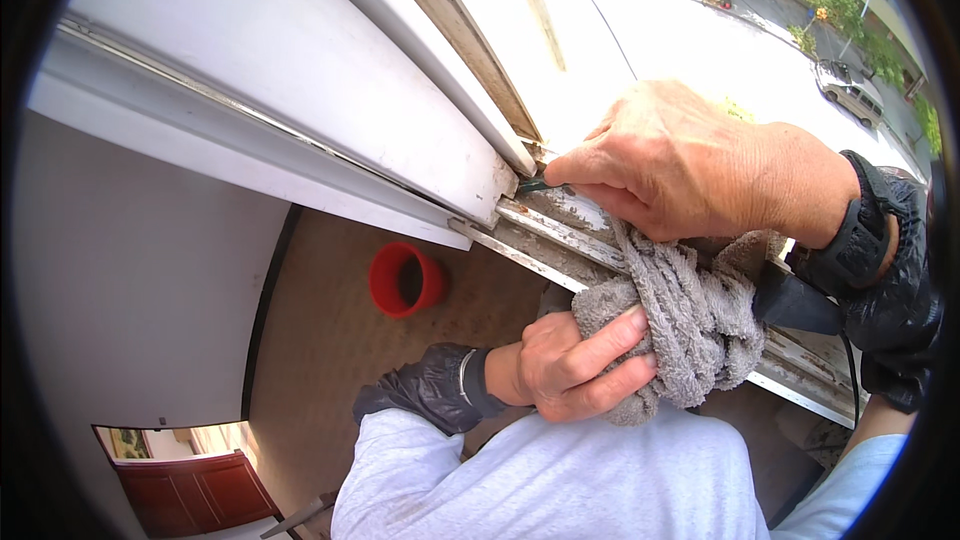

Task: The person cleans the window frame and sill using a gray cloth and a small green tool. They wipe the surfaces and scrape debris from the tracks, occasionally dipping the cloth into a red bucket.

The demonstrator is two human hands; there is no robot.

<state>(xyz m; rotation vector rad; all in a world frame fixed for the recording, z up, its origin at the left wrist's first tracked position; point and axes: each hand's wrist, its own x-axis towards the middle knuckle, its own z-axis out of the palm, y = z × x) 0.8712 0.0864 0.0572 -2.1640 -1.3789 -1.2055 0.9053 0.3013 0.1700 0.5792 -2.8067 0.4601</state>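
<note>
My left hand [589, 367] grips a crumpled grey terry cloth [686, 322] that lies over the window track. Above it, my right hand [667, 157] is closed on a thin dark green tool [534, 184], of which only a short end shows. That end sits in the dirty, paint-flaked window track [559, 232], against the foot of the white window frame [480, 180]. The rest of the tool is hidden in my fingers, so its kind cannot be told. Part of the cloth hangs just under my right hand.
A red bucket [405, 280] stands on the brown floor inside, below the sill. A dark object [796, 304] lies by my right sleeve, beside the cloth. Outside the opening, far below, are a street, trees and a parked vehicle [851, 92]. A reddish-brown cabinet [196, 493] is at the lower left.
</note>
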